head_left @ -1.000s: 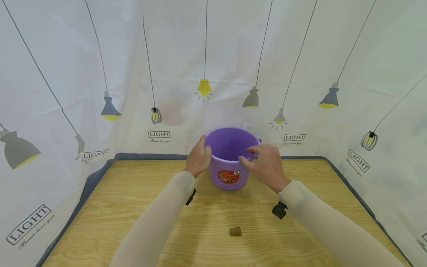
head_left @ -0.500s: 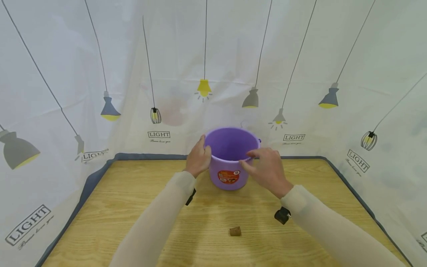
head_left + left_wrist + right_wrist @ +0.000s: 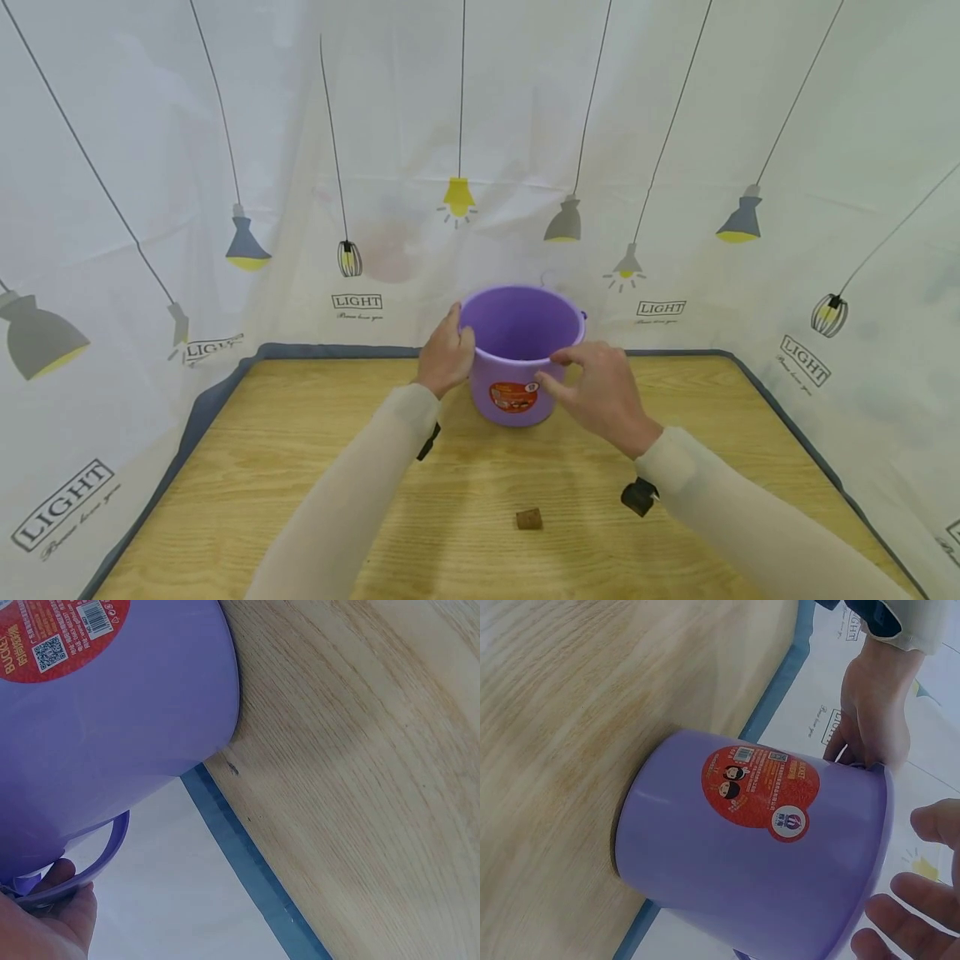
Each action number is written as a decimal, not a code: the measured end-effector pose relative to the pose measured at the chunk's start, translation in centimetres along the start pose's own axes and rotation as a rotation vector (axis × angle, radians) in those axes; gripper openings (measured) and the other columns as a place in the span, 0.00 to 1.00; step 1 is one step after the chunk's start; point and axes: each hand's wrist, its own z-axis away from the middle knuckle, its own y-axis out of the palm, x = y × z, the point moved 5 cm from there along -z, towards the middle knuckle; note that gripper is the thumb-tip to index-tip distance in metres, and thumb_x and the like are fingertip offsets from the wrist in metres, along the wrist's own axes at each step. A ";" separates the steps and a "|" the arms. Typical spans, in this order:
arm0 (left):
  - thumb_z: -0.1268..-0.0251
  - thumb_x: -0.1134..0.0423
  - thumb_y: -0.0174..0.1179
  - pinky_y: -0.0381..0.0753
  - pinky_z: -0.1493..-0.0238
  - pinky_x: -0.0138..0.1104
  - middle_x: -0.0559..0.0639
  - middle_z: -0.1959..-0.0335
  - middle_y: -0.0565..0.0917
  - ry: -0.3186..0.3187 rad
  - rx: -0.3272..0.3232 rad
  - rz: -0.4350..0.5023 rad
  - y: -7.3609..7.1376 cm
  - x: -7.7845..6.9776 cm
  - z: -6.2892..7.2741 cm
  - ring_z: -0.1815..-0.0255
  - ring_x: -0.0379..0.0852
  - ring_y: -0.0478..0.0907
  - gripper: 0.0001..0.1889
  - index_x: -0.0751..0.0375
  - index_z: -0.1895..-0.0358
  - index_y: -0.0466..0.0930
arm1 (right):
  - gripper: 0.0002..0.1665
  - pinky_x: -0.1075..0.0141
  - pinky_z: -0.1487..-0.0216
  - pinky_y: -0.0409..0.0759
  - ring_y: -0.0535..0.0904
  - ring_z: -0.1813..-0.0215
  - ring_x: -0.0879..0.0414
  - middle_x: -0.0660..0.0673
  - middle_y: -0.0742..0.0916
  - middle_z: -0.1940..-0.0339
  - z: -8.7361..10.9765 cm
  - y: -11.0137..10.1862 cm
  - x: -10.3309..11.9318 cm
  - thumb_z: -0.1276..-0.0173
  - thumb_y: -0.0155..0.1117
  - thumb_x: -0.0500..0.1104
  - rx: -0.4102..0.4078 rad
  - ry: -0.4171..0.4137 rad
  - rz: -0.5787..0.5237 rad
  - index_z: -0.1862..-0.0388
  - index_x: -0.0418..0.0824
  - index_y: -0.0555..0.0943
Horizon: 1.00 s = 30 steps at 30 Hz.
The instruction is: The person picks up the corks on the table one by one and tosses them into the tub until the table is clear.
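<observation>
A purple bucket (image 3: 517, 387) with a red label (image 3: 759, 787) stands upright at the back of the wooden table. My left hand (image 3: 447, 354) grips it at the left of the rim. In the left wrist view, the fingers of that hand are at the purple handle (image 3: 112, 847), which hangs along the bucket's side. My right hand (image 3: 603, 392) is at the right front of the rim. Its thumb and fingers (image 3: 907, 919) stand apart with nothing between them; whether a fingertip touches the rim I cannot tell.
A small brown cork (image 3: 528, 519) lies on the table (image 3: 300, 467) in front of the bucket. White cloth (image 3: 405, 150) printed with lamps hangs around the back and sides, with a dark blue border (image 3: 337, 351) along the table's edge.
My right hand has drawn back slightly toward me and down from the rim. A purple piece seen between its fingers earlier no longer shows there. The left hand, bucket and cork stay put.
</observation>
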 end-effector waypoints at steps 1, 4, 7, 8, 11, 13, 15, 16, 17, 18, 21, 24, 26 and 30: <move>0.19 0.55 0.36 0.59 0.21 0.51 0.59 0.19 0.61 0.000 -0.002 -0.001 0.0 0.0 0.0 0.21 0.58 0.60 0.32 0.64 0.18 0.51 | 0.19 0.44 0.46 0.76 0.85 0.55 0.43 0.42 0.92 0.61 0.1 0.0 0.0 0.42 0.80 0.49 0.000 -0.004 -0.002 0.59 0.37 0.90; 0.19 0.55 0.36 0.59 0.21 0.50 0.59 0.19 0.61 -0.001 -0.002 -0.001 -0.1 -0.1 0.0 0.21 0.58 0.60 0.32 0.64 0.18 0.51 | 0.17 0.45 0.45 0.77 0.85 0.55 0.44 0.44 0.92 0.61 0.3 0.0 0.2 0.42 0.80 0.49 0.004 -0.012 -0.005 0.60 0.38 0.91; 0.19 0.56 0.36 0.58 0.21 0.50 0.59 0.19 0.60 -0.002 -0.001 -0.002 -0.1 -0.1 0.0 0.21 0.58 0.60 0.32 0.64 0.18 0.51 | 0.17 0.45 0.45 0.78 0.86 0.55 0.45 0.44 0.92 0.61 0.6 0.0 0.3 0.42 0.80 0.48 0.003 -0.028 -0.014 0.59 0.39 0.91; 0.19 0.55 0.36 0.58 0.21 0.50 0.59 0.19 0.60 -0.002 0.000 -0.002 -0.1 -0.1 0.0 0.21 0.58 0.59 0.32 0.64 0.18 0.50 | 0.17 0.45 0.45 0.78 0.86 0.55 0.45 0.44 0.92 0.60 0.7 -0.1 0.4 0.42 0.81 0.48 0.005 -0.032 -0.015 0.59 0.39 0.91; 0.19 0.55 0.35 0.57 0.21 0.50 0.58 0.19 0.60 -0.002 0.004 -0.003 0.0 0.0 0.0 0.20 0.57 0.59 0.32 0.64 0.18 0.50 | 0.17 0.46 0.47 0.79 0.85 0.56 0.46 0.44 0.92 0.60 0.9 0.0 0.4 0.43 0.81 0.48 0.005 -0.043 -0.018 0.59 0.38 0.91; 0.19 0.55 0.35 0.57 0.21 0.50 0.58 0.19 0.60 -0.002 0.005 -0.002 0.0 0.1 0.0 0.20 0.57 0.59 0.32 0.64 0.18 0.50 | 0.18 0.47 0.48 0.79 0.85 0.57 0.46 0.44 0.92 0.60 1.1 0.0 0.5 0.43 0.81 0.48 0.011 -0.043 -0.018 0.59 0.38 0.91; 0.19 0.55 0.35 0.58 0.21 0.50 0.58 0.19 0.60 -0.001 0.006 -0.002 0.0 0.1 0.0 0.20 0.57 0.59 0.32 0.64 0.18 0.50 | 0.18 0.47 0.49 0.78 0.84 0.57 0.47 0.44 0.92 0.60 1.2 0.1 0.4 0.43 0.81 0.49 0.018 -0.043 -0.017 0.58 0.39 0.91; 0.19 0.55 0.35 0.58 0.21 0.50 0.58 0.19 0.60 -0.002 0.006 -0.002 0.0 0.1 0.0 0.20 0.57 0.59 0.32 0.64 0.18 0.50 | 0.18 0.47 0.49 0.78 0.84 0.57 0.48 0.45 0.92 0.60 1.3 0.1 0.4 0.43 0.81 0.49 0.023 -0.044 -0.017 0.58 0.39 0.91; 0.19 0.54 0.35 0.58 0.21 0.50 0.58 0.19 0.60 -0.002 0.006 -0.003 0.0 0.1 0.0 0.20 0.57 0.59 0.32 0.64 0.18 0.50 | 0.18 0.47 0.48 0.78 0.84 0.57 0.48 0.45 0.92 0.60 1.4 0.2 0.4 0.43 0.81 0.49 0.028 -0.046 -0.018 0.58 0.39 0.91; 0.19 0.54 0.35 0.58 0.21 0.50 0.58 0.19 0.60 -0.001 0.006 -0.004 0.0 0.1 0.0 0.20 0.57 0.59 0.33 0.64 0.18 0.50 | 0.18 0.46 0.47 0.78 0.84 0.57 0.48 0.46 0.92 0.60 1.4 0.2 0.3 0.43 0.81 0.49 0.033 -0.047 -0.022 0.58 0.39 0.91; 0.20 0.53 0.34 0.57 0.21 0.50 0.58 0.19 0.60 -0.001 0.007 -0.008 0.1 0.1 -0.1 0.20 0.57 0.59 0.33 0.64 0.18 0.50 | 0.18 0.44 0.44 0.77 0.85 0.55 0.49 0.47 0.92 0.59 1.6 0.4 0.3 0.43 0.81 0.47 0.044 -0.062 -0.033 0.57 0.40 0.91; 0.20 0.53 0.34 0.57 0.21 0.49 0.58 0.19 0.60 0.000 0.006 -0.013 0.1 0.1 -0.1 0.20 0.57 0.59 0.33 0.64 0.18 0.50 | 0.17 0.45 0.44 0.79 0.86 0.55 0.49 0.48 0.92 0.59 1.7 0.5 0.4 0.44 0.82 0.45 0.051 -0.085 -0.048 0.58 0.40 0.91; 0.20 0.53 0.34 0.58 0.21 0.49 0.59 0.19 0.60 0.000 0.005 -0.013 0.1 0.1 -0.1 0.20 0.57 0.59 0.33 0.64 0.18 0.50 | 0.17 0.46 0.45 0.80 0.87 0.55 0.50 0.48 0.92 0.60 1.8 0.5 0.5 0.45 0.83 0.45 0.059 -0.096 -0.051 0.58 0.41 0.91; 0.20 0.53 0.35 0.58 0.21 0.49 0.59 0.19 0.60 0.000 0.006 -0.009 0.1 0.2 -0.1 0.21 0.57 0.59 0.33 0.64 0.18 0.50 | 0.17 0.49 0.49 0.82 0.87 0.57 0.51 0.48 0.92 0.61 2.2 0.7 0.6 0.47 0.84 0.46 0.094 -0.099 -0.039 0.59 0.41 0.91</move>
